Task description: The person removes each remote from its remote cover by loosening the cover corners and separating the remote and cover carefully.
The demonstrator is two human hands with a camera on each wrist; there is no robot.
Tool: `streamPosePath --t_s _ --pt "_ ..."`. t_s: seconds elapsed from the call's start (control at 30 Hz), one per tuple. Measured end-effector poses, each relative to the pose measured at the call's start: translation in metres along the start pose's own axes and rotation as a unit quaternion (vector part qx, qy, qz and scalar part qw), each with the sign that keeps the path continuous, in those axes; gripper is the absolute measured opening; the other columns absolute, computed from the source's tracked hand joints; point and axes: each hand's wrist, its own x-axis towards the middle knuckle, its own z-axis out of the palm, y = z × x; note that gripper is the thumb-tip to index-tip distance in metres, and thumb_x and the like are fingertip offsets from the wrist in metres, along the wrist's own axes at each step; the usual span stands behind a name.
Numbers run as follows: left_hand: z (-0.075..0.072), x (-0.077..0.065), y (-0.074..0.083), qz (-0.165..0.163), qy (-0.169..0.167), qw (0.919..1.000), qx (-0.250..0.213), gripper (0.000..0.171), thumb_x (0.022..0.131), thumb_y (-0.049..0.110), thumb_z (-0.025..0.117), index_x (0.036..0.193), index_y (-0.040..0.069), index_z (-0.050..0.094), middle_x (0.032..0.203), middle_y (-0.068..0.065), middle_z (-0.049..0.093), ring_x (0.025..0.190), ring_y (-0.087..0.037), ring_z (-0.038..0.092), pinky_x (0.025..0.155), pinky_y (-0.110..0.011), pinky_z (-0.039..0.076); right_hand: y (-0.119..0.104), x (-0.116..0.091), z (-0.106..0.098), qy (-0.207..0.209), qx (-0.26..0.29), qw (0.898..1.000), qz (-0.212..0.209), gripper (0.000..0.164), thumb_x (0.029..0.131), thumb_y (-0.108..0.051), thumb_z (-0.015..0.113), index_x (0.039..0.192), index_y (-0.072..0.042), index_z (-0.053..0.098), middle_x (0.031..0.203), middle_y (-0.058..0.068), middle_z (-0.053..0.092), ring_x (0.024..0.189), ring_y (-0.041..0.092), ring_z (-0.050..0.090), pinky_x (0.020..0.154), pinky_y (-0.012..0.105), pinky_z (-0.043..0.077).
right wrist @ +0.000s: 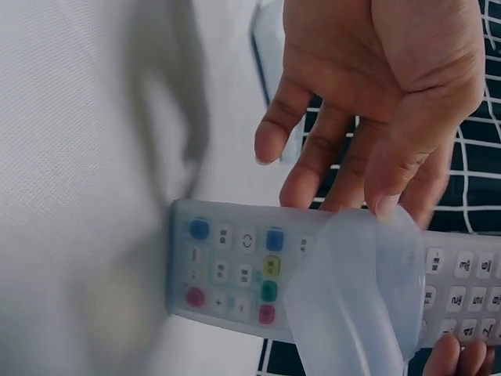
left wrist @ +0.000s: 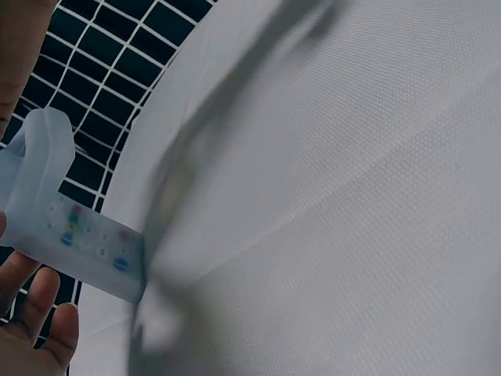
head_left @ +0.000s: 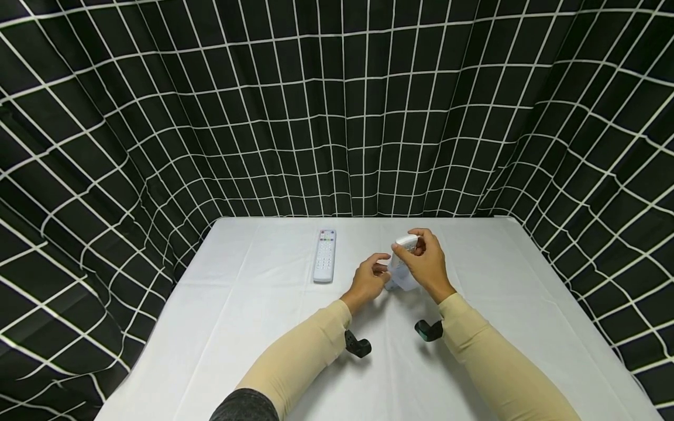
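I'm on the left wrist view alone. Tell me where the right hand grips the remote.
Observer: At its raised upper end; the head view shows the right hand there on the remote.
Operator: Say whether the cover reaches all of that end.
Observer: It does not: the right wrist view shows bare number keys beyond the cover.
Operator: Report any other remote.
Observer: There is one: in the head view a second remote lies on the table, off to the left.
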Motion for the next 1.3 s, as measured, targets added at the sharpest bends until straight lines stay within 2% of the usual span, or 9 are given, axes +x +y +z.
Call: streamPosePath --t_s 0.1,0.2,0.43,0.6,0.7,0.8,0.97,1.1,1.3 --pt "0.001 -0.002 0.001 0.02 -0.014 0.9994 0.026 0.044 0.091 0.002 0.062 0.133 0.014 0.059 0.104 -0.005 0.065 0.087 -0.014 0.059 0.071 -0.027 0.051 0.001 -0.001 -0.002 -0.004 0.003 1.0 -0.003 0.053 0.087 -0.032 0.073 0.128 -0.005 0.053 0.1 0.014 0.048 0.082 0.022 0.046 0.07 0.034 0.041" --pt "0.002 -0.003 0.0 0.041 -0.018 0.9983 0.038 0.045 0.091 0.002 0.063 0.134 0.014 0.059 0.105 -0.006 0.064 0.088 -0.014 0.059 0.07 -0.026 0.051 0.002 -0.001 -0.003 -0.005 0.008 1.0 -0.009 0.05 0.089 -0.028 0.071 0.13 -0.007 0.054 0.102 0.014 0.048 0.085 0.022 0.046 0.074 0.036 0.042" --pt "0.005 -0.003 0.0 0.047 -0.03 0.9979 0.034 0.056 0.089 0.001 0.066 0.14 0.019 0.053 0.116 -0.002 0.062 0.097 -0.015 0.06 0.075 -0.026 0.052 0.004 -0.002 -0.005 -0.023 0.031 0.999 -0.035 0.047 0.091 -0.013 0.066 0.135 -0.005 0.053 0.107 0.015 0.052 0.089 0.023 0.049 0.081 0.032 0.042" --pt "0.005 -0.002 0.003 0.055 -0.021 0.9973 0.045 0.055 0.086 0.001 0.069 0.137 0.018 0.054 0.119 -0.001 0.061 0.1 -0.016 0.059 0.078 -0.027 0.051 0.0 -0.004 -0.007 -0.034 0.043 0.997 -0.05 0.048 0.094 -0.004 0.06 0.139 0.002 0.047 0.113 0.022 0.054 0.097 0.029 0.052 0.083 0.027 0.042" --pt "0.005 -0.001 0.004 0.061 -0.01 0.9972 0.043 0.053 0.084 -0.001 0.07 0.133 0.017 0.057 0.123 -0.002 0.06 0.106 -0.02 0.058 0.079 -0.026 0.051 -0.012 -0.007 -0.009 -0.036 0.047 0.997 -0.055 0.047 0.093 -0.001 0.059 0.138 0.007 0.046 0.113 0.026 0.054 0.097 0.033 0.053 0.084 0.03 0.043" --pt "0.006 0.001 0.005 0.071 -0.004 0.9966 0.042 0.05 0.083 -0.001 0.072 0.129 0.014 0.059 0.126 -0.002 0.06 0.11 -0.022 0.058 0.08 -0.027 0.051 -0.027 -0.011 -0.013 -0.036 0.051 0.997 -0.053 0.047 0.092 -0.001 0.063 0.135 0.008 0.047 0.109 0.027 0.053 0.092 0.035 0.051 0.083 0.041 0.044" --pt "0.007 0.0 0.004 0.075 -0.009 0.9964 0.039 0.049 0.082 0.001 0.074 0.127 0.013 0.058 0.123 -0.003 0.06 0.104 -0.019 0.06 0.081 -0.031 0.052 -0.033 -0.014 -0.014 -0.038 0.039 0.997 -0.056 0.05 0.091 -0.007 0.067 0.134 0.008 0.048 0.106 0.025 0.049 0.089 0.035 0.051 0.082 0.049 0.045" --pt "0.005 0.001 0.006 0.067 0.001 0.9974 0.026 0.047 0.081 0.003 0.077 0.123 0.013 0.057 0.119 -0.003 0.06 0.096 -0.016 0.061 0.075 -0.029 0.053 -0.033 -0.014 -0.015 -0.03 0.038 0.997 -0.062 0.046 0.093 -0.004 0.064 0.134 0.01 0.048 0.109 0.028 0.055 0.096 0.037 0.056 0.086 0.044 0.048" --pt "0.002 0.004 0.005 0.06 0.031 0.9976 0.013 0.038 0.083 0.007 0.075 0.117 0.013 0.059 0.108 0.0 0.06 0.086 -0.012 0.06 0.07 -0.026 0.052 -0.031 -0.013 -0.016 -0.018 0.059 0.996 -0.064 0.033 0.094 0.0 0.06 0.124 0.014 0.055 0.112 0.029 0.061 0.097 0.037 0.06 0.079 0.016 0.047"
